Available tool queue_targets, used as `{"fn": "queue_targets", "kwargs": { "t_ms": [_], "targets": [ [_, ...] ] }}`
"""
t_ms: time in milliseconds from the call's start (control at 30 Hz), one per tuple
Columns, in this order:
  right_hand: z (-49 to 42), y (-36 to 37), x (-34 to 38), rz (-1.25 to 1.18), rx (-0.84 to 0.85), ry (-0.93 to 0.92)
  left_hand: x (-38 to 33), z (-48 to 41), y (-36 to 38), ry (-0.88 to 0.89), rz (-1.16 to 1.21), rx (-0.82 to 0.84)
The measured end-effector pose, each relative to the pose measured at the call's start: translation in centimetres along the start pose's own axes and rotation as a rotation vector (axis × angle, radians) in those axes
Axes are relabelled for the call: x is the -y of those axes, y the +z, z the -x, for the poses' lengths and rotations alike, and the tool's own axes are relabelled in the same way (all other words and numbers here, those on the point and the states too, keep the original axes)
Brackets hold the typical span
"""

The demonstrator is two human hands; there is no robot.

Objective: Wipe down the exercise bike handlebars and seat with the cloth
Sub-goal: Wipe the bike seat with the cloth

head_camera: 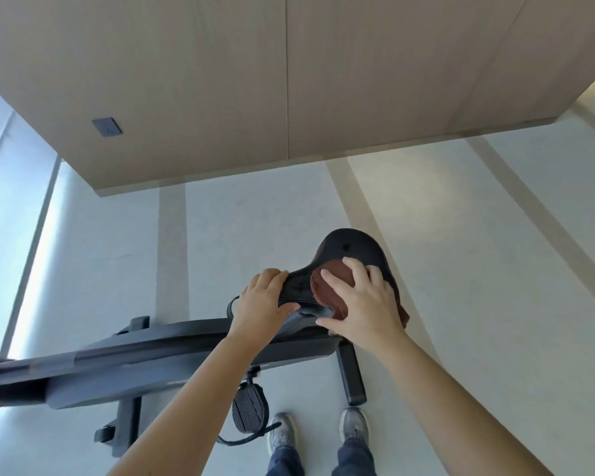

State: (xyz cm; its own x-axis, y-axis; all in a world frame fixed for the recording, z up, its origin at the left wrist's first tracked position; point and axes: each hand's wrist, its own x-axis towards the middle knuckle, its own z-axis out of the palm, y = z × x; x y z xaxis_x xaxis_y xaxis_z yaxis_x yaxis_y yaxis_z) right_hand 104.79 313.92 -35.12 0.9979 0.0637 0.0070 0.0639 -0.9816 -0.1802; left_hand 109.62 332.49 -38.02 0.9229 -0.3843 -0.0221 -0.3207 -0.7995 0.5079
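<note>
The black bike seat (349, 250) sits in the middle of the view, its narrow nose pointing left. My left hand (261, 297) grips the nose of the seat, fingers over the top and thumb underneath. My right hand (361, 302) lies flat with spread fingers on a brown cloth (325, 290), pressing it onto the seat's near side. A corner of the cloth hangs down at the right of my hand. The dark bike frame (124, 362) runs off to the left edge. The handlebars are out of view.
A pedal (249, 408) with a strap hangs below the frame, close to my two shoes (354, 426). The rear foot bar (351, 376) stands on the pale floor. A wood-panel wall (289, 80) with a dark switch plate (107, 127) rises behind; a window is at left.
</note>
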Motion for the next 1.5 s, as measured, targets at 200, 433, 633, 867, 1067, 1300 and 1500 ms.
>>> {"fn": "queue_targets", "kwargs": {
  "t_ms": [200,433,633,867,1067,1300,1500],
  "targets": [
    [-4.8,-0.6,-1.8,-0.068,-0.091,-0.097,0.1,0.1,0.6,-0.087,0.141,-0.079],
    [-6.0,-1.4,-3.4,-0.183,-0.027,-0.128,0.0,0.1,0.7,-0.234,0.3,-0.126],
    [-0.2,-1.3,-4.8,-0.255,-0.025,-0.333,-0.2,0.1,0.5,-0.289,0.359,-0.124],
    [-11.1,-1.0,-3.7,-0.151,0.03,-0.167,-0.4,0.0,0.5,-0.312,0.353,-0.124],
    [-5.9,-2.0,-6.7,-0.355,0.023,-0.358,-0.8,0.1,0.7,-0.334,0.351,-0.137],
    [-7.5,-2.2,-7.2,-0.411,0.121,-0.519,-1.5,0.6,1.1,-0.391,0.317,-0.224],
    [-13.2,-1.2,-4.1,-0.325,0.428,-0.67,-1.8,1.4,1.9,-0.492,0.352,-0.318]
  ]
}}
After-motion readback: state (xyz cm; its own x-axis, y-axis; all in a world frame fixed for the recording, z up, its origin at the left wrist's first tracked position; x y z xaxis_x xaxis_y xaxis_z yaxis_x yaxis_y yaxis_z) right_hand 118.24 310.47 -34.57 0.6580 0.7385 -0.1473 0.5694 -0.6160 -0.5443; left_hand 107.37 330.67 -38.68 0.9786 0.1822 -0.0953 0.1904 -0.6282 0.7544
